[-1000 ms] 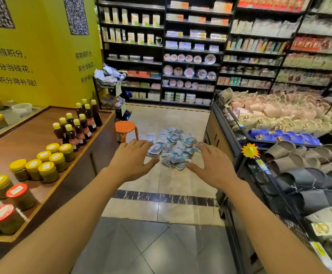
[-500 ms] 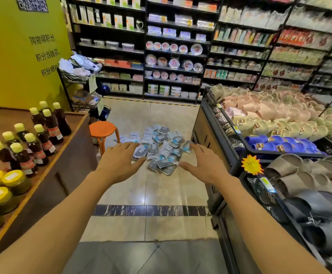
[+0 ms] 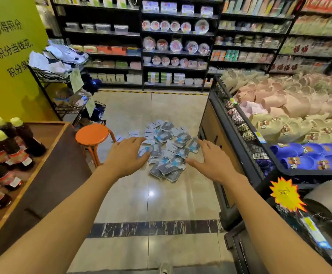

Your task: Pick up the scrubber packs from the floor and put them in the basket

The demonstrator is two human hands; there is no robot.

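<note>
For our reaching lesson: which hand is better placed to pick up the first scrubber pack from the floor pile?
Roughly even, slightly the left hand: its fingertips overlap the scrubber packs in view, while the right hand is at the pile's edge.

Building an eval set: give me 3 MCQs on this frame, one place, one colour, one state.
1. Where does the pile of scrubber packs lie?
A. on the floor
B. on the stool
C. in a wire rack

2. What colour is the stool seat?
A. blue
B. orange
C. white

3. What are the left hand and right hand doing?
A. each grips a pack
B. both rest on the counter
C. both open, holding nothing

Key: 1 A, packs are spread on tiles; 2 B, round seat is orange; 3 C, fingers are spread, nothing held.
</note>
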